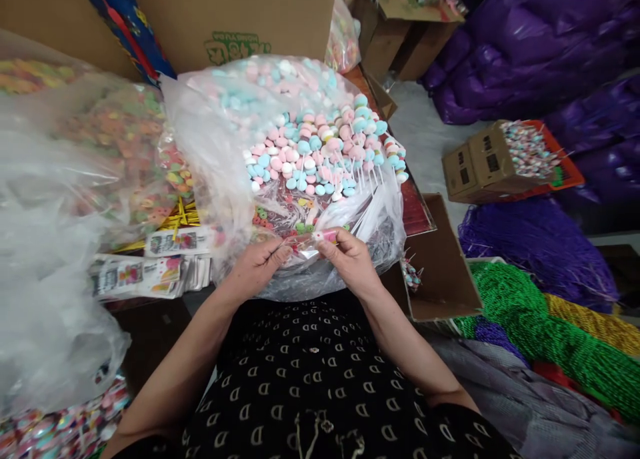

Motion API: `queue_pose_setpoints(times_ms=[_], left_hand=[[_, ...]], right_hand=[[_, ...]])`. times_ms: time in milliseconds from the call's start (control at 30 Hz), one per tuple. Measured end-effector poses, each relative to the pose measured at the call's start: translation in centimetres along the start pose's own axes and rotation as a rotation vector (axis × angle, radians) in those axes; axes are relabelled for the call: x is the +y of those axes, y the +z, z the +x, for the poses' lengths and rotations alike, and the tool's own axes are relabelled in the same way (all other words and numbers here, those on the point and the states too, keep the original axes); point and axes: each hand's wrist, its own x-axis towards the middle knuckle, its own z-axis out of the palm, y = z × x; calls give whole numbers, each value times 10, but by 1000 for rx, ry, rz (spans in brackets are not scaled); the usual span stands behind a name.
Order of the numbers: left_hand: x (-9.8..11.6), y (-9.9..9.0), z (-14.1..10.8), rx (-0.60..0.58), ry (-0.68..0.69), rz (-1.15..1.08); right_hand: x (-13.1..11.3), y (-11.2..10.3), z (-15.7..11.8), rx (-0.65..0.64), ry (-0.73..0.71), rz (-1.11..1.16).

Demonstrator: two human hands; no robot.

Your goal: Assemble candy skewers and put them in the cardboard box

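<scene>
My left hand (261, 264) pinches one side of a small clear wrapper (304, 246) in front of my body. The other side, with a pink and white end, is between the thumb and fingers of my right hand (347, 256). Just beyond both hands lies a large open clear plastic bag (215, 132). On it are many pink, blue and white round candies (280, 154), some stacked on white sticks at the right. Small red, green and yellow ring candies (300, 227) show near my fingertips. What the wrapper holds is too small to tell.
At left are bags of colourful candy (120, 132), gold twist ties (181, 216) and printed cards (140, 276). A big cardboard box (260, 12) stands behind. Right of the red table edge (417, 209) sit an open carton (443, 266), green bead strands (520, 299) and purple bags (540, 39).
</scene>
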Motion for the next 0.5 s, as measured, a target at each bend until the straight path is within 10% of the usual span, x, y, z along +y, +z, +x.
queue_pose_setpoints(times_ms=[300,500], left_hand=[[-9,8,5,296,-132,-568],[-17,2,5,407,-85,-546]], right_hand=[[1,17,13,-63,36,-75],[-6,32,35,-55,18,-30]])
